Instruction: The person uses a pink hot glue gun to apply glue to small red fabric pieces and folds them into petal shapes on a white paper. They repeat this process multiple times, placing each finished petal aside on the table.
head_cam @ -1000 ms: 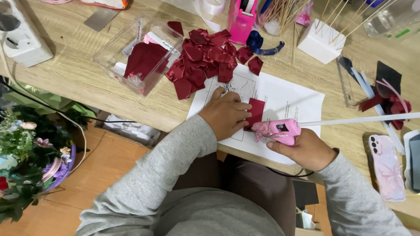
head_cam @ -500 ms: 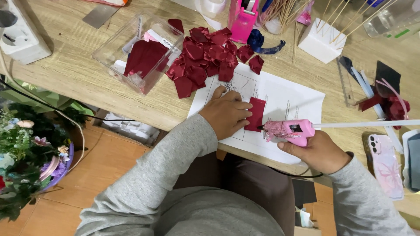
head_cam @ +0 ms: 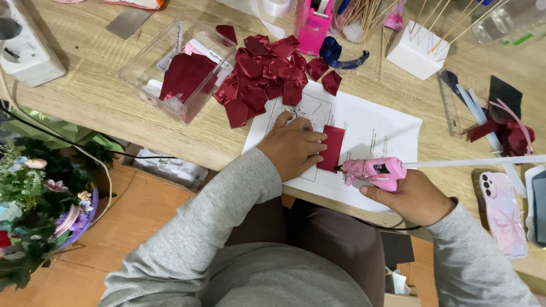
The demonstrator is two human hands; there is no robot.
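Left hand [head_cam: 293, 145] flat, fingers pressing dark red ribbon piece [head_cam: 331, 149] onto paper sheet [head_cam: 378, 128] near desk front edge.
Right hand [head_cam: 415, 196] clenched round pink glue gun [head_cam: 376, 171], nozzle at piece's lower right edge, just touching or nearly.
Piece: light, thin, soft, likely slick satin; would slide or curl unless pinned flat. Best hold by edges, fingertips away from nozzle.
Pile of red petals [head_cam: 267, 77] at sheet's far edge; clear box [head_cam: 179, 65] toward desk's left.

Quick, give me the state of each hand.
Left hand: open, fingers pressing dark red ribbon rectangle onto white paper sheet.
Right hand: closed, holding pink glue gun.
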